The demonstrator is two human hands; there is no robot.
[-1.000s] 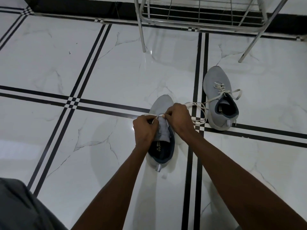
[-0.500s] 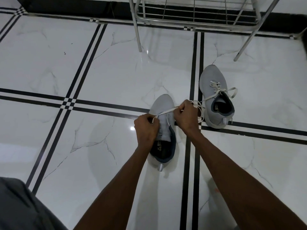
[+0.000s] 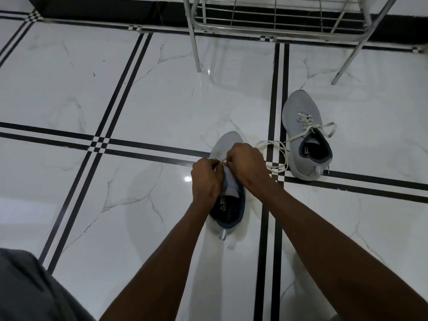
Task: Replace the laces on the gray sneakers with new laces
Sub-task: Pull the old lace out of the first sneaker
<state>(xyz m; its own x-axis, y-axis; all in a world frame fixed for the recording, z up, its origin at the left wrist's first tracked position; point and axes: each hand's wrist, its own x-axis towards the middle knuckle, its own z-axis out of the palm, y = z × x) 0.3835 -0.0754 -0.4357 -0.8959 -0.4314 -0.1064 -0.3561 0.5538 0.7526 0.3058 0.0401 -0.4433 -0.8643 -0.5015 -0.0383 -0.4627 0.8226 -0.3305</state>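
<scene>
A gray sneaker (image 3: 228, 144) with a dark blue collar stands on the floor in the middle of the head view, toe pointing away. My left hand (image 3: 206, 179) and my right hand (image 3: 247, 165) meet over its tongue and eyelets. Both pinch a white lace (image 3: 278, 156), whose loose end loops on the floor to the right of the shoe. The eyelets themselves are hidden under my fingers. A second gray sneaker (image 3: 301, 112) stands further right, laced with a white lace tied loosely.
White marble floor tiles (image 3: 162, 100) with black double stripes run all around. A metal wire rack (image 3: 273, 22) on thin legs stands at the back, just behind the second sneaker. Gray cloth on my leg (image 3: 27, 288) fills the bottom left corner.
My right hand had pulled the lace out to the right, then came back to the eyelets beside my left hand. The camera view shifted slightly.
</scene>
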